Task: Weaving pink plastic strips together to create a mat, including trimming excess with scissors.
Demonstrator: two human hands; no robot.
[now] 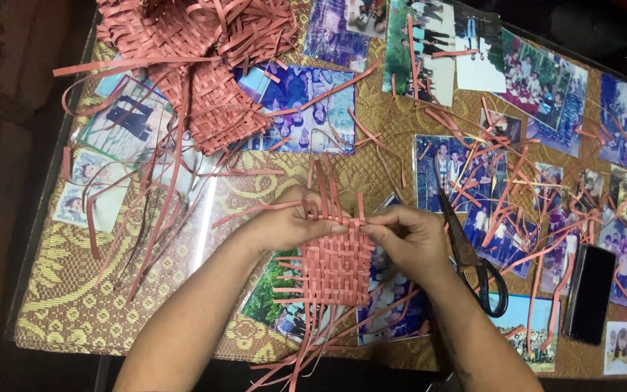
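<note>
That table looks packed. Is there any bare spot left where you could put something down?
Freest is the gold patterned cloth at the near-left corner, between the table edge and the left hand. A smaller patch lies between the woven square and the big woven pile. Right of the scissors, loose strips and the phone crowd everything.

Salmon-pink woven mat [337, 265]; gold floral tablecloth [81, 297]; black-handled scissors [473, 254]; black phone [589, 294].

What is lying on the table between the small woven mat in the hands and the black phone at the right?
In the head view, black-handled scissors lie between the woven mat and the black phone, with loose pink strips over photographs.
</note>
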